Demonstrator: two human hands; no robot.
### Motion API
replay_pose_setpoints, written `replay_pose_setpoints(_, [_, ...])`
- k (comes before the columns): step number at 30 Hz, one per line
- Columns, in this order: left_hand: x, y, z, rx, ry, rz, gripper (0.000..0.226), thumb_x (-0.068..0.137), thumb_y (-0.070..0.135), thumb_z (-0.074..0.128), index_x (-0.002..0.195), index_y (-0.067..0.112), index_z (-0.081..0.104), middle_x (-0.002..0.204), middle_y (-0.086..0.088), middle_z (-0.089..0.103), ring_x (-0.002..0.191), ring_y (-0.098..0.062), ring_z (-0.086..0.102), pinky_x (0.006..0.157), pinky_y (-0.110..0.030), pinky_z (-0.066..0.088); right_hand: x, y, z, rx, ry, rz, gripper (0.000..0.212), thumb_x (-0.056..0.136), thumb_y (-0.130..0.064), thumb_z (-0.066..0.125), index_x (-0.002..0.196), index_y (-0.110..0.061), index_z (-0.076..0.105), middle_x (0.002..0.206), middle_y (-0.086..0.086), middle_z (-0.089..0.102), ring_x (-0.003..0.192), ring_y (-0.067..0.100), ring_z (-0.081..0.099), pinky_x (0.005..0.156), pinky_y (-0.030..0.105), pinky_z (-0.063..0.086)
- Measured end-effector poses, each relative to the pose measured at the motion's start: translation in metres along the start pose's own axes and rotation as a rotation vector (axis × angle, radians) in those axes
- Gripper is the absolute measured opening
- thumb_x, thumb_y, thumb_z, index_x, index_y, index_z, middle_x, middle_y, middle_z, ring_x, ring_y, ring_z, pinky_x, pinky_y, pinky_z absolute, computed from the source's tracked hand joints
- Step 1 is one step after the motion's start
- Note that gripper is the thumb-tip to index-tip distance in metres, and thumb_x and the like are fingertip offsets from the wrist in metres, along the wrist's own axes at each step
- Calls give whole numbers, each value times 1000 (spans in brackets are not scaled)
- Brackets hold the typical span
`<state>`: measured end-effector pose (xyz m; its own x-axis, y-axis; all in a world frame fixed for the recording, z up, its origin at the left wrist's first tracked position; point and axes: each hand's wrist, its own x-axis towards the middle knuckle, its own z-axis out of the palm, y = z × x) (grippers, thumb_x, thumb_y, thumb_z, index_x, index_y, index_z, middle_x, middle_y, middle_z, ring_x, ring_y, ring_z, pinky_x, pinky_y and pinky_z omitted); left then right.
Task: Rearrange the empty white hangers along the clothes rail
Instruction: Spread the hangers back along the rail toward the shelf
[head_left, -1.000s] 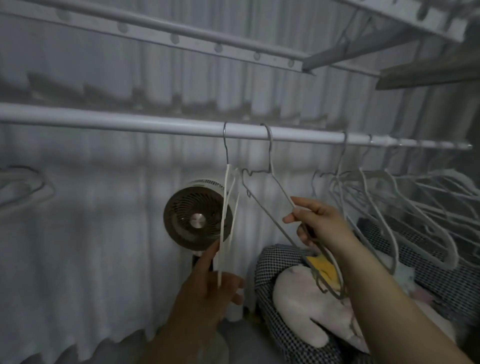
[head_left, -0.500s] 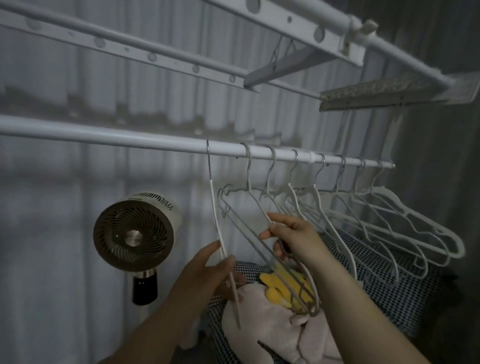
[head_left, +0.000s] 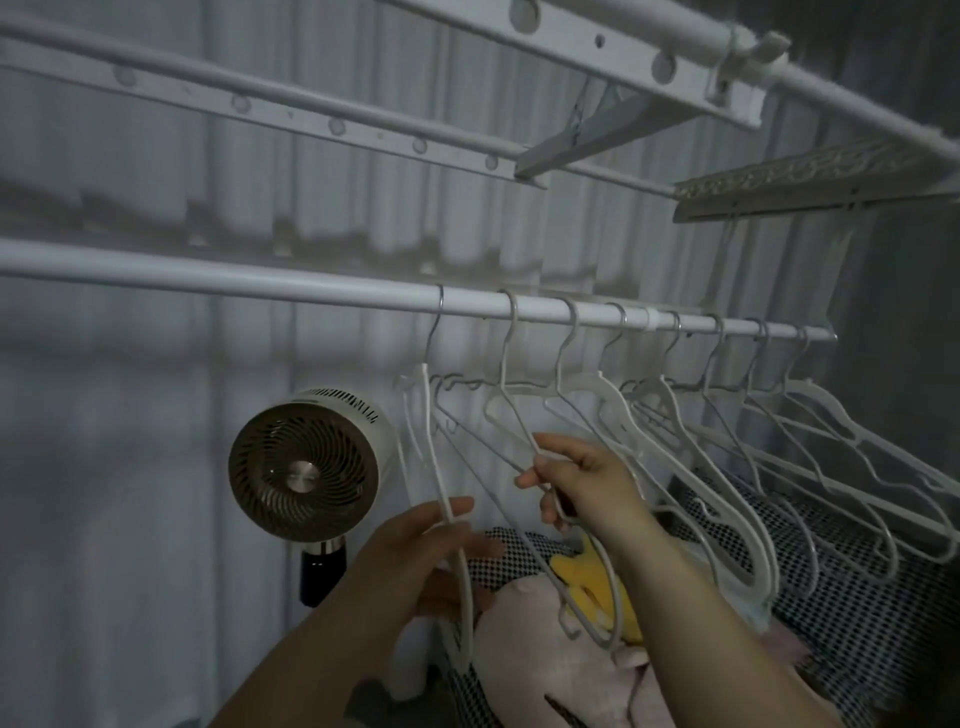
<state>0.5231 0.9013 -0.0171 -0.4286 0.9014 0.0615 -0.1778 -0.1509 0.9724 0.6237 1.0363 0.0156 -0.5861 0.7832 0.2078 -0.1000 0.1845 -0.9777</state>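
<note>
A white clothes rail (head_left: 260, 283) runs across the view. Several empty white hangers (head_left: 727, 447) hang from its right half by metal hooks. The leftmost hanger (head_left: 434, 441) hangs edge-on, and my left hand (head_left: 415, 556) pinches its lower arm. My right hand (head_left: 587, 486) grips the arm of the second hanger (head_left: 511, 415), just right of the first. The two hands are about a hand's width apart, below the rail.
A round fan (head_left: 306, 470) on a dark stand sits left of the hangers, in front of pale curtains. Below lie a pink soft toy (head_left: 545, 660), a yellow item and checked fabric (head_left: 857, 597). A drying rack (head_left: 597, 47) hangs overhead.
The view has swung right, showing more hangers along the rail. Both hands keep hold of the same two hangers, which now sit a little closer to the group on the right.
</note>
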Motion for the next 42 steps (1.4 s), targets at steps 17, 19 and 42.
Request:
replay_pose_setpoints(17, [-11, 1, -1, -113, 42, 33, 41, 89, 8, 47, 122, 32, 39, 72, -2, 76, 42, -20, 62, 37, -21, 47, -1, 6, -2, -9, 9, -54, 26, 92, -2, 47, 117, -8, 50, 47, -5, 66, 26, 6, 44, 29, 13, 31])
replay_pose_setpoints(19, [-11, 1, -2, -119, 31, 27, 31, 90, 10, 46, 111, 32, 45, 72, -2, 76, 44, -20, 64, 38, -22, 49, -1, 6, -2, -11, 17, -57, 26, 92, -2, 47, 117, -9, 51, 49, -4, 65, 27, 6, 45, 29, 14, 31])
replay_pose_setpoints(42, [6, 13, 10, 22, 33, 99, 9, 90, 8, 49, 90, 14, 55, 72, -7, 69, 49, -8, 66, 39, -17, 47, 5, 7, -10, -47, 62, -46, 32, 93, -2, 46, 124, -4, 49, 67, 5, 62, 25, 4, 43, 29, 12, 30])
